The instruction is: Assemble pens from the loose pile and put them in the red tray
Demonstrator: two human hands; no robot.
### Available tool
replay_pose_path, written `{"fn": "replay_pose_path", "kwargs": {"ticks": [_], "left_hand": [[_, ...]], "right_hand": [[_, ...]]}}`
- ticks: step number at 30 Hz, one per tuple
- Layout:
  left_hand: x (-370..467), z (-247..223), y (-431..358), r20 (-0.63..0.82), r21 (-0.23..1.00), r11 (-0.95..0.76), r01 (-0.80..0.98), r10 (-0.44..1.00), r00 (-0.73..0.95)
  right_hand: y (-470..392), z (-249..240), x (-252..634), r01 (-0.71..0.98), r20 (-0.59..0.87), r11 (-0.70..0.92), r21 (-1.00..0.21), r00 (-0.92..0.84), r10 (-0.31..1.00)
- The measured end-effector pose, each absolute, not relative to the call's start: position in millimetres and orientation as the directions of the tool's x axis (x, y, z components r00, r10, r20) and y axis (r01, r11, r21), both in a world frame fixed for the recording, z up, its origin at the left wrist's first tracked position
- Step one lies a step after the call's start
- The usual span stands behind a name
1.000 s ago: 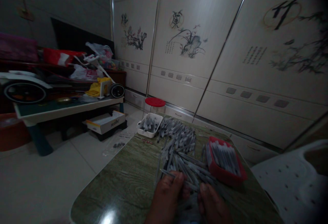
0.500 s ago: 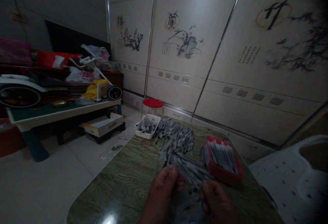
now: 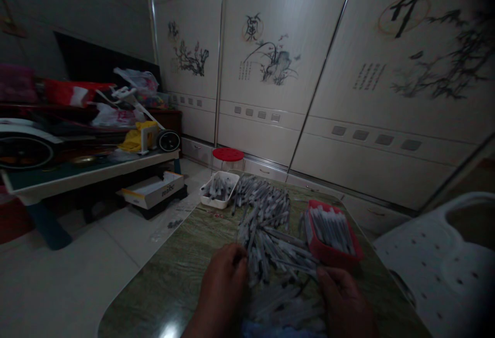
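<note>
Pens with clear, greyish barrels lie in a long loose pile (image 3: 263, 209) down the table. My left hand (image 3: 224, 284) is at the pile's near left edge, its fingers curled and pressed together; whatever they hold is hidden. On the other side, my right hand (image 3: 346, 294) pinches the end of a thin pen (image 3: 299, 267) between thumb and fingers, just in front of the red basket (image 3: 334, 258). That basket is packed with upright pens (image 3: 332, 229). Between my wrists, more pens (image 3: 284, 302) lie in a blurred heap near the front.
A white tray (image 3: 214, 203) of pens stands at the far left of the marbled table (image 3: 174, 271). Behind it is a red stool (image 3: 228, 154). To the right stands a white plastic chair (image 3: 429, 260). A low table (image 3: 93, 173) with a scooter and bags stands left.
My hands have moved apart: the left went left, the right slightly right. The view has shifted a little.
</note>
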State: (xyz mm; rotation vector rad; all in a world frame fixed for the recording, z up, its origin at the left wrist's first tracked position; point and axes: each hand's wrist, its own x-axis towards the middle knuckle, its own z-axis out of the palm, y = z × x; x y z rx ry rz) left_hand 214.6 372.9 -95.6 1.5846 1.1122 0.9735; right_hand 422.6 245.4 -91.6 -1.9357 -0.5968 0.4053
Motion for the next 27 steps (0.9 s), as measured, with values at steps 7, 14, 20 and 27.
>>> {"fn": "replay_pose_path", "kwargs": {"ticks": [7,14,20,27], "left_hand": [[220,-99,361,0.147,0.586,-0.495,0.642,0.844,0.516],[221,-105,359,0.148,0.534,-0.53,0.659,0.825,0.545],[222,-104,360,0.083,0.488,-0.524,0.698,0.824,0.561],[218,-100,362,0.088,0.57,-0.471,0.673,0.85,0.52]], "right_hand": [[246,-92,416,0.16,-0.043,-0.302,-0.94,0.823,0.567],[246,-97,418,0.138,-0.04,-0.258,-0.956,0.812,0.582],[246,-95,413,0.094,-0.029,-0.198,-0.976,0.841,0.54],[246,-99,415,0.015,-0.115,-0.214,-0.977,0.805,0.582]]}}
